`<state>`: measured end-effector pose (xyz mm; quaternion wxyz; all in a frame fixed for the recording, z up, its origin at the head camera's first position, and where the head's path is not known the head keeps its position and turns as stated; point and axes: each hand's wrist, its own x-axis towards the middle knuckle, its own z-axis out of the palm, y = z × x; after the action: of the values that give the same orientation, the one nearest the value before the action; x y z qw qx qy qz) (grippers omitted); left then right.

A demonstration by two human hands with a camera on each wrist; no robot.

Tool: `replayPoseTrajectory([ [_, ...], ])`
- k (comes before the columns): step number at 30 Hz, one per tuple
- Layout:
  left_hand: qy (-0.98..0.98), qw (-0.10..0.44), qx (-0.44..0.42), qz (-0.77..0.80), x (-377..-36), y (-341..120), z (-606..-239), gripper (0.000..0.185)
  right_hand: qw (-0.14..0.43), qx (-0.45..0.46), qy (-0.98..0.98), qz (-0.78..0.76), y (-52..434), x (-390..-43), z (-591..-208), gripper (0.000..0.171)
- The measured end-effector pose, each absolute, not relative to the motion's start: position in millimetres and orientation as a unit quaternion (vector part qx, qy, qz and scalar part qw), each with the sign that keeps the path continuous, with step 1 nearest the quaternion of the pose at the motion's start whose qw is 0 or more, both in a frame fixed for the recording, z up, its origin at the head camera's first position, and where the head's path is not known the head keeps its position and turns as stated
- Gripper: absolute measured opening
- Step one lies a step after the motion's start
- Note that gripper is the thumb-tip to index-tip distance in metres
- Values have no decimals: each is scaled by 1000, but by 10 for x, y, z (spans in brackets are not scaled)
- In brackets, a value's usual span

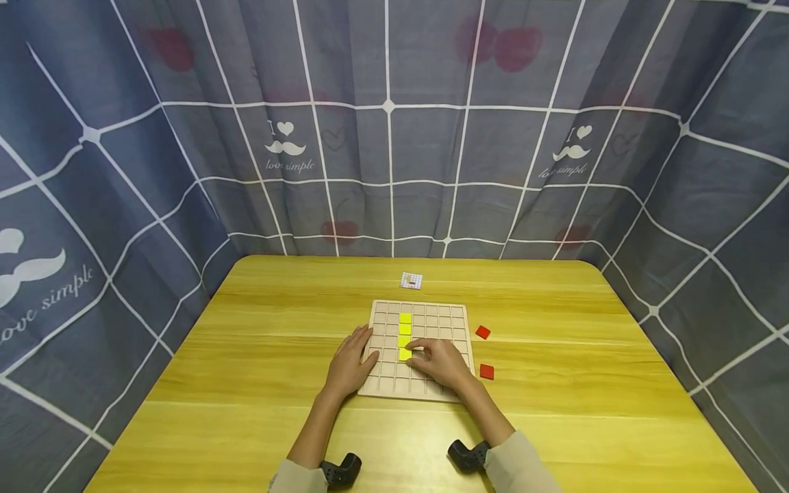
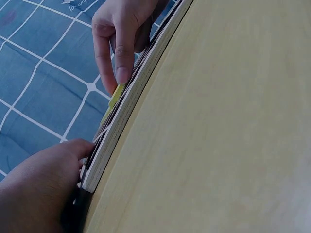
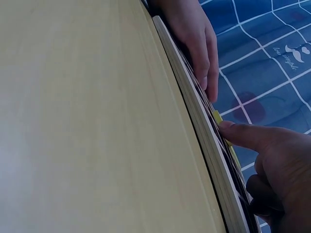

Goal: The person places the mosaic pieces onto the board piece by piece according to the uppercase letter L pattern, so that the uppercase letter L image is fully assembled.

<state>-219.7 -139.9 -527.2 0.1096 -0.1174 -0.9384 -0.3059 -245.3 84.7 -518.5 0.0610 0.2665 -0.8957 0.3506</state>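
Observation:
A pale wooden grid board (image 1: pixel 431 315) lies in the middle of the table. Several yellow square tiles (image 1: pixel 405 324) fill one column of its cells. My left hand (image 1: pixel 350 359) rests flat on the board's left edge, fingers straight; the left wrist view shows it at the board's corner (image 2: pixel 41 187). My right hand (image 1: pixel 436 361) lies over the board's lower middle, its fingertips pressing down on the nearest yellow tile (image 1: pixel 403 353). In the right wrist view the index finger (image 3: pixel 238 132) touches that tile (image 3: pixel 217 116).
Two red square tiles (image 1: pixel 483 332) (image 1: pixel 487 372) lie on the yellow wooden table (image 1: pixel 585 356) just right of the board. A small printed card (image 1: pixel 411 280) sits beyond the board. A blue checked curtain (image 1: pixel 388 137) encloses the table on three sides.

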Motion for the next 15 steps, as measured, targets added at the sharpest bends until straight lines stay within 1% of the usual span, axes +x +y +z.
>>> replayPoseTrajectory([
  [10, -941, 109, -120, -298, -2208, -1401, -5277, 54, 64, 267, -899, 341, 820, -2463, -5183, 23],
  [15, -941, 113, -120, -296, -2214, -1403, -5286, 54, 58, 262, -893, 360, 859, -2443, -5187, 24],
])
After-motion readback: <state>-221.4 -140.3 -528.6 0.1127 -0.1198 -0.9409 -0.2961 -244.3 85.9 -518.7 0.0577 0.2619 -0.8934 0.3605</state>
